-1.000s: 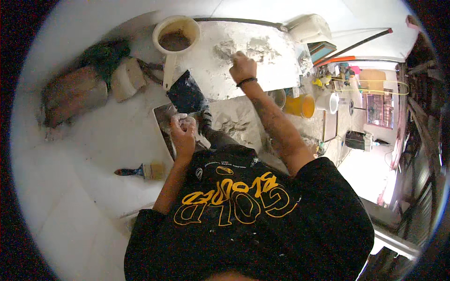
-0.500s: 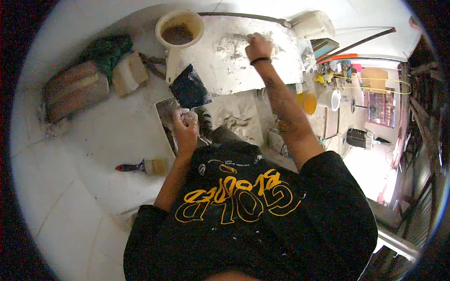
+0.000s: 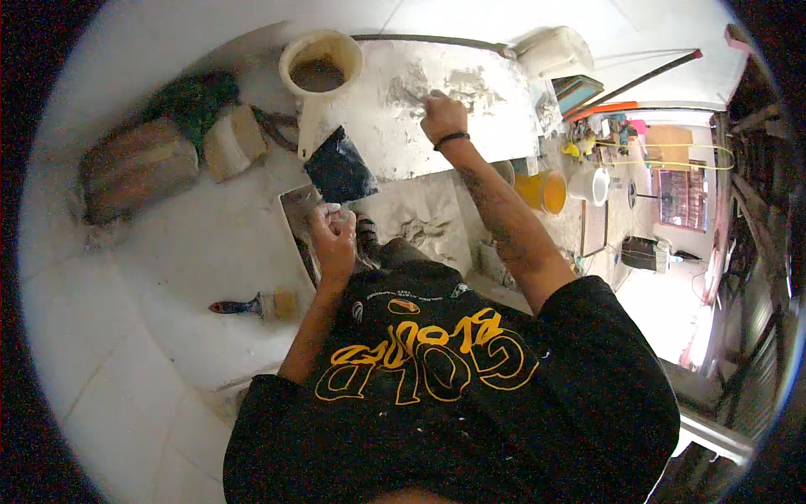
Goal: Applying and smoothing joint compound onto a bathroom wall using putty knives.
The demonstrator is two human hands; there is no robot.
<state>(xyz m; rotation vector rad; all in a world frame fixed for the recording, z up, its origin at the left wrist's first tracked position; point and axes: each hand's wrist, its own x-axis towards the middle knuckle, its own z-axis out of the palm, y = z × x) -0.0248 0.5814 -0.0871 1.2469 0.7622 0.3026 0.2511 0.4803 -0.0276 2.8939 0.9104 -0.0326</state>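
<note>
My right hand (image 3: 444, 119), with a dark band at the wrist, is closed over a white board (image 3: 495, 139) smeared with grey paste. Whatever its curled fingers hold is hidden. Lower down, my left hand (image 3: 334, 244) is closed too, with pale residue on the fingers. It is close to the lower corner of a black square sheet (image 3: 340, 166), which overlaps the board's near left edge. I cannot tell whether the fingers grip that sheet. At the board's far left stands a cream bucket (image 3: 355, 77) with grey-brown stuff inside.
A paintbrush (image 3: 238, 307) lies on the pale floor at left, below wrapped brown blocks (image 3: 143, 172) and a green cloth (image 3: 197, 105). A yellow bucket (image 3: 531, 193) and a white bucket (image 3: 590, 186) stand at right. A cream container (image 3: 554, 52) is beyond the board's right end.
My right hand has come nearer to me and slightly left over the board. My left hand stays closed by the black sheet. The whole view has shifted a little.
</note>
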